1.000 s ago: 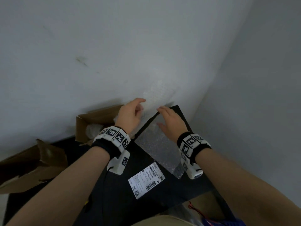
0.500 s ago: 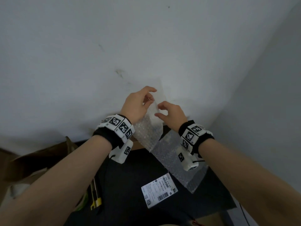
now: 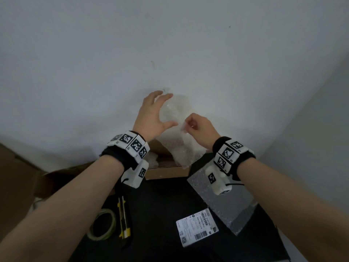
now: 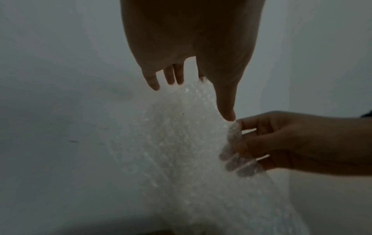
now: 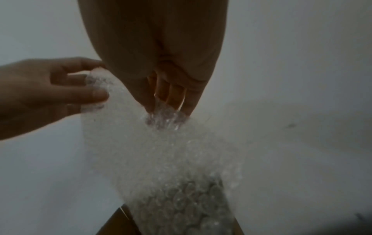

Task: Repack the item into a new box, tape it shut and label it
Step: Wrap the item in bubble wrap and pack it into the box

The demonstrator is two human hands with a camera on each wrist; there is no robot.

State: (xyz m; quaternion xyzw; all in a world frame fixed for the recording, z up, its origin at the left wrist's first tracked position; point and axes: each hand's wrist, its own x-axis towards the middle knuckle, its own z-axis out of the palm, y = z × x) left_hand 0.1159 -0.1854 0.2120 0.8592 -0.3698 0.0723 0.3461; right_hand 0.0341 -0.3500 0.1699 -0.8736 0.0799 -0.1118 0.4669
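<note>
Grey walls (image 3: 94, 63) meet in a corner behind a black table (image 3: 162, 205). At the table's far edge stands an open box (image 3: 166, 172); a second box (image 3: 20, 178) stands at the left. A flat bubble-wrap sheet (image 3: 222, 203) lies on the right, with a label (image 3: 197, 228) beside it. Tape (image 3: 103, 225) and a knife (image 3: 123, 218) lie on the left.

Both hands hold a wrap piece (image 3: 177, 140) above the open box. Right hand (image 3: 201, 129): grip pinches the wrap's top edge. Left hand (image 3: 151, 118): grip released, fingers spread, thumb touching the wrap. Whether the wrap encloses the item cannot be told.

Judged step: padding, ahead of boxing. The next move likely calls for a left-hand pinch to spread the wrap. Taping and labelling are not yet done.
</note>
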